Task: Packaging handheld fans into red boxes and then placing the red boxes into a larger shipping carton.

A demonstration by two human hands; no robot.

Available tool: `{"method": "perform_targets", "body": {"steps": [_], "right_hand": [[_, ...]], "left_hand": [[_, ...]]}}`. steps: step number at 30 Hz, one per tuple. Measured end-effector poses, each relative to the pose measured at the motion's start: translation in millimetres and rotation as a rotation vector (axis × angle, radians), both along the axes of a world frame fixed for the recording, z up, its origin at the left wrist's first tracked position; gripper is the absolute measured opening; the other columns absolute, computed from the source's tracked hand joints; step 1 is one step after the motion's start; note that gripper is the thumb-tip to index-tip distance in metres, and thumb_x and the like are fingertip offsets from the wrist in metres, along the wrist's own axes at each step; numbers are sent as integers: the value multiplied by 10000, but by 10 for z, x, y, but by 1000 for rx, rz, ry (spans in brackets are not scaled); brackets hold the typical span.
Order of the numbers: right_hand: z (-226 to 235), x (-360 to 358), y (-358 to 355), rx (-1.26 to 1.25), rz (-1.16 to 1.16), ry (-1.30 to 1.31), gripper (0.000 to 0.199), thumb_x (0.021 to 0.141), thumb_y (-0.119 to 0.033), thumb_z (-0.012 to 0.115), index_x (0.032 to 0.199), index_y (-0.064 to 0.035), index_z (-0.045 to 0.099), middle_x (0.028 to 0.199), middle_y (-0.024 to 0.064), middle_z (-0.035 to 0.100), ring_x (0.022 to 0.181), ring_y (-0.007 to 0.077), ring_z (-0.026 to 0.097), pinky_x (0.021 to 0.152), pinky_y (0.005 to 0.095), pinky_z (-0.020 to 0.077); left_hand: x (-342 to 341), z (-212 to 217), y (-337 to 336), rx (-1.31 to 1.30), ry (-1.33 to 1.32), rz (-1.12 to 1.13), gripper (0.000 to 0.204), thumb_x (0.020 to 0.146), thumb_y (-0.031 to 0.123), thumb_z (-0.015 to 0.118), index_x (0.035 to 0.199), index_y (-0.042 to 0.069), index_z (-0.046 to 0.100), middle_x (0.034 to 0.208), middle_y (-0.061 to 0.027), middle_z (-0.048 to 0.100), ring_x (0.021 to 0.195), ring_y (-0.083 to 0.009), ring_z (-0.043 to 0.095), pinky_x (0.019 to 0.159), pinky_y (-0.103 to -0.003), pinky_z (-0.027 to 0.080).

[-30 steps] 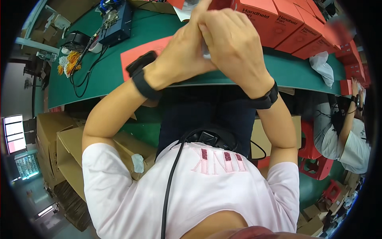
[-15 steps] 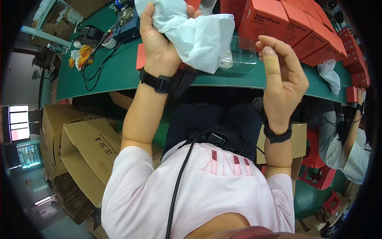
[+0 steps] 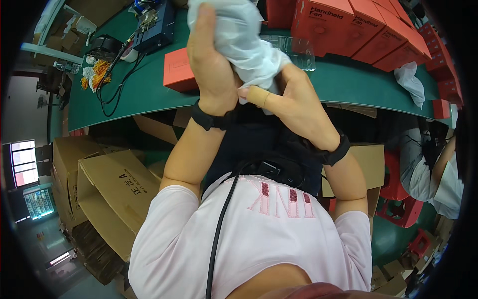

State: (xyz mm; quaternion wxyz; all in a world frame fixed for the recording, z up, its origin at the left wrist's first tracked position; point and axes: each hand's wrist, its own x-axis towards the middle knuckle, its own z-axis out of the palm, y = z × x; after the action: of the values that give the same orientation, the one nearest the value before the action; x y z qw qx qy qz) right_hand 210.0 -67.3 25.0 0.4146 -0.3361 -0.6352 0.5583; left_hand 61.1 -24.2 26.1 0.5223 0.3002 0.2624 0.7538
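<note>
The white bag [image 3: 244, 45] is held in the air above the near edge of the green table [image 3: 124, 107], between the two hands. The left hand [image 3: 213, 74], at about 8 o'clock of the bag, grips its side with the thumb pointing up; its other fingers are hidden. The right hand [image 3: 303, 107], at between 4 and 5 o'clock, is closed on the lower end, with a plaster [image 3: 258, 97] around the thumb. The bag is bulky, but what is inside I cannot tell. At 3 o'clock of it lies a clear plastic tray [image 3: 303, 52], partly covered by the bag. One red box [image 3: 178, 71] lies near 9 o'clock, and red boxes [image 3: 328, 27] stand in a row toward 2 o'clock, with dark printing on their sides. An open brown carton [image 3: 117, 187], toward 7 o'clock, carries dark printed characters.
</note>
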Motion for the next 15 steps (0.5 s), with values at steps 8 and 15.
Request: {"method": "perform_targets", "body": {"steps": [8,15], "right_hand": [[128,265,-32,-229,100,-49,543,809,-151,784,1277,33,579,981,24,635,739,56,542,584,205,412],[20,329,-37,-491,118,179,417,901,-222,614,1219,46,589,847,44,584,589,77,477,515,222,356]], "left_hand": [[-551,-10,258,-48,224,115,438,1088,351,394,1261,-9,574,1189,-138,674,1099,-264,656,1002,-391,516],[-1223,-485,679,-24,-476,-750,486,1090,387,350,1380,37,521,1399,-163,570,1309,-304,528,1148,-511,370]]}}
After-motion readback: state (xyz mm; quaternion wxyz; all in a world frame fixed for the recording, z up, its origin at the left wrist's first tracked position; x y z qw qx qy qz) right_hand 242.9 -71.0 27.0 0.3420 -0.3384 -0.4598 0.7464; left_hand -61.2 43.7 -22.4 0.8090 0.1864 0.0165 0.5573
